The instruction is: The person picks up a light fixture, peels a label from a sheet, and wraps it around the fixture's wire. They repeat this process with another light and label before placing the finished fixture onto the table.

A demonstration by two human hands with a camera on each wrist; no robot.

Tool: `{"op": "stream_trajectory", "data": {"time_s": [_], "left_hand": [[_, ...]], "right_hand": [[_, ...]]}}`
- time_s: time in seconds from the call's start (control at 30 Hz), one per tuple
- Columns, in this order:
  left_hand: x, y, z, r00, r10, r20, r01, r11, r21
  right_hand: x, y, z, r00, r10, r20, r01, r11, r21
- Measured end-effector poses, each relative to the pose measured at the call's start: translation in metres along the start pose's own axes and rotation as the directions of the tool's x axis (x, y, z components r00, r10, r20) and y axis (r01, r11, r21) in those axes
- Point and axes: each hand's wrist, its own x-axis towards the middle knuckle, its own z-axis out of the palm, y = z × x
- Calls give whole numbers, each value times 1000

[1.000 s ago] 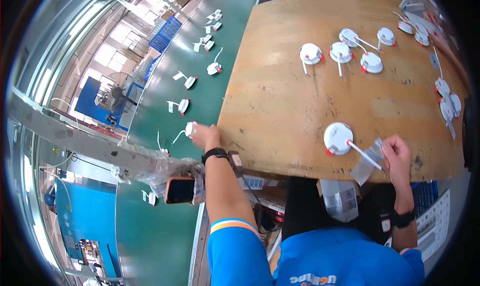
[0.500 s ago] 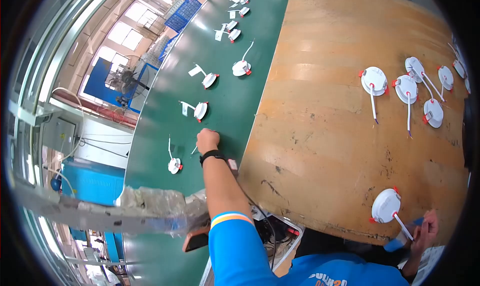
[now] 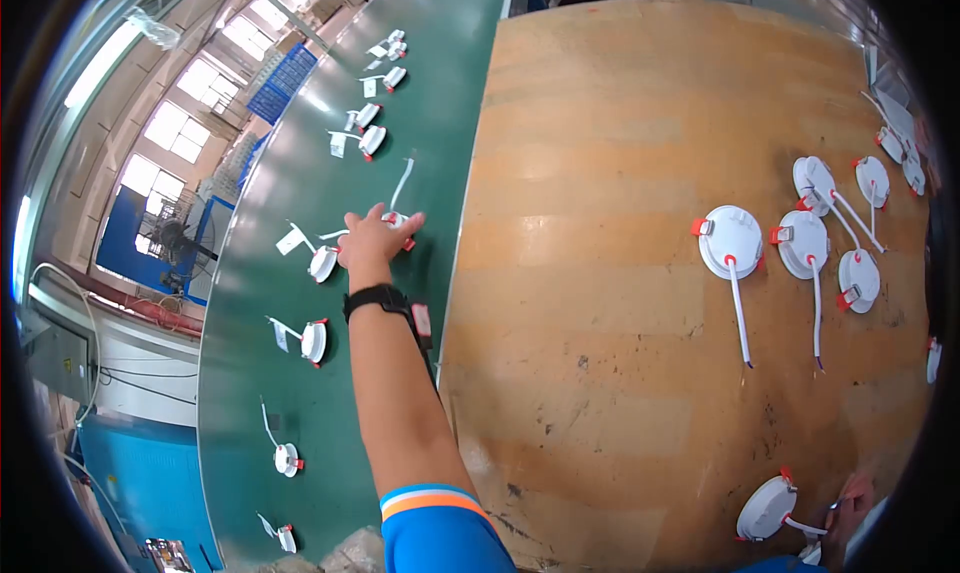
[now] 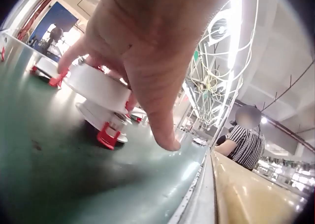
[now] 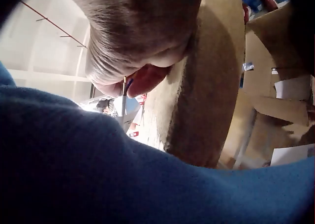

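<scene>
My left hand (image 3: 375, 241) reaches over the green conveyor belt, thumb stretched apart from the other fingers. Under its palm in the left wrist view it holds a white round downlight (image 4: 96, 86), whose white cable (image 3: 334, 235) sticks out left in the head view. Right below, a second downlight (image 4: 101, 118) with a red clip lies on the belt; its cable (image 3: 403, 185) points away. At the table's near right, my right hand (image 3: 850, 513) pinches the cable end of another downlight (image 3: 768, 508). Thin coloured wire ends (image 5: 128, 84) show at its fingertips in the right wrist view.
More tagged downlights (image 3: 314, 343) lie along the green belt (image 3: 350, 423). Several untagged downlights (image 3: 730, 241) lie at the right of the wooden table (image 3: 600, 273). A person in a striped shirt (image 4: 246, 145) is beyond the table.
The left hand has moved farther up the belt, carrying a downlight, to another one. The right hand stays by its downlight, fingers at the cable. The head view has shifted.
</scene>
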Motion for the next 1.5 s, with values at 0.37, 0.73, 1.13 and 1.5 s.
{"op": "stream_trajectory", "data": {"time_s": [0.37, 0.73, 1.13, 1.5], "left_hand": [[-19, -8, 6, 996, 24, 84, -7, 981, -195], [-134, -15, -10, 893, 258, -369, -312, 946, -93], [-211, 248, -1, 899, 434, -66, -362, 649, -669], [-368, 358, -70, 626, 775, -81, -526, 344, -778]], "right_hand": [[15, -38, 46, 978, -109, 176, 120, 992, -49], [5, -87, 81, 916, -240, 322, 276, 959, -69], [-1, -88, 65, 857, -323, 401, 323, 944, 70], [2, -84, 60, 821, -370, 434, 359, 927, 112]]}}
